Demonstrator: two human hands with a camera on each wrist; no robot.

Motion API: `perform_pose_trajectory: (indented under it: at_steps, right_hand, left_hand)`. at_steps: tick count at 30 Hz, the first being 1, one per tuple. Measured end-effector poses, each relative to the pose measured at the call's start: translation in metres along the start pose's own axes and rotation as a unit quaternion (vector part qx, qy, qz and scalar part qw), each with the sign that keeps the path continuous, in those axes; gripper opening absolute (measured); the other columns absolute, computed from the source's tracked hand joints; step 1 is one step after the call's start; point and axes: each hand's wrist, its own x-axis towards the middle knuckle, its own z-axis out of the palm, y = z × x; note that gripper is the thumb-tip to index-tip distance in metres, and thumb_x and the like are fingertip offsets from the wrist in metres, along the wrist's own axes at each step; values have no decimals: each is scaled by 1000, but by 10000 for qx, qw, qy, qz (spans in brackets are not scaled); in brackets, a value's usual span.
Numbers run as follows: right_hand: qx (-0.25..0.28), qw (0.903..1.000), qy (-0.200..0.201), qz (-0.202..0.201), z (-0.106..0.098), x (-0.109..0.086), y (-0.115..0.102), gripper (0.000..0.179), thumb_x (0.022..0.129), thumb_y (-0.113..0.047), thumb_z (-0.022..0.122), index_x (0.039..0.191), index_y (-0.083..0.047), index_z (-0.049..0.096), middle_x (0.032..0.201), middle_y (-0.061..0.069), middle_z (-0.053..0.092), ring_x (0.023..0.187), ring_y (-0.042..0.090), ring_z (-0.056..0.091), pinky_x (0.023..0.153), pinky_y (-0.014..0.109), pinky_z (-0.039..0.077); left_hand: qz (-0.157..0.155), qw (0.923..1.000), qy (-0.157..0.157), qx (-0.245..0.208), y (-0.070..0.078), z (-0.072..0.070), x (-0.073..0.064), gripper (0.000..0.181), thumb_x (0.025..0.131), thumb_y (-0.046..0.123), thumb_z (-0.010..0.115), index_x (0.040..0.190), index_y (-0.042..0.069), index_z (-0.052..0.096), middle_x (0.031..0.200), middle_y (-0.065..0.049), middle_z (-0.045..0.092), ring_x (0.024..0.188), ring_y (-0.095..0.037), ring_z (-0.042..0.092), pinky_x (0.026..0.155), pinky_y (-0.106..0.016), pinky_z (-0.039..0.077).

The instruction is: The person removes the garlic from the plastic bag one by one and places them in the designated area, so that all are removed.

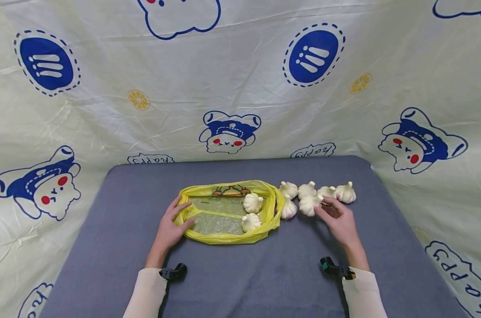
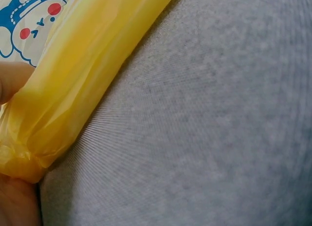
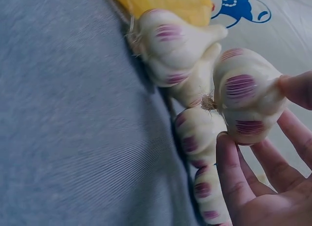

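Observation:
A yellow plastic bag (image 1: 228,239) lies spread wide at its mouth, with two garlic bulbs (image 1: 253,203) inside at its right end. My left hand (image 1: 172,226) holds the bag's left edge, thumb and fingers reaching over the rim. In the left wrist view the yellow film (image 2: 83,74) runs between parts of that hand, whose fingertips are out of sight. My right hand (image 1: 340,221) pinches a garlic bulb (image 3: 251,96) between thumb and fingers, above the table. Other garlic bulbs (image 1: 345,193) sit around it, in a cluster right of the bag.
A grey-blue cloth covers the table (image 1: 240,282). Behind and beside it hangs a pale printed curtain (image 1: 240,66). The nearest loose bulbs (image 1: 288,209) sit close against the bag's right rim. Each wrist wears a black strap (image 1: 173,272).

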Motion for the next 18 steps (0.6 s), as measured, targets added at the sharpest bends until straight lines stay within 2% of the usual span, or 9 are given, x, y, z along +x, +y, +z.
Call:
perform_pose_trajectory:
  at_steps: [9,14,18]
  right_hand:
    - [-268,9992,-231,209,-2,0,19,39,93,-7,75,127,8,63,108,-23,62,97,-7,65,78,11,54]
    - [-496,9978,-238,382,-1,0,24,39,94,-14,76,127,4,65,109,-15,63,99,-9,63,78,10,54]
    - [-610,9970,-252,414,1,1,26,38,95,-16,76,127,3,66,110,-17,62,98,-11,62,79,9,53]
  left_hand:
    - [30,9999,-53,-125,-1,0,0,55,91,21,79,142,10,62,170,-11,28,157,-38,22,125,-63,17]
    - [25,9999,-66,-82,-1,0,1,56,91,23,79,142,12,62,170,-11,28,157,-38,22,125,-63,17]
    - [52,10000,-40,-21,-2,0,0,56,91,23,79,142,12,62,170,-11,29,157,-38,23,125,-63,18]
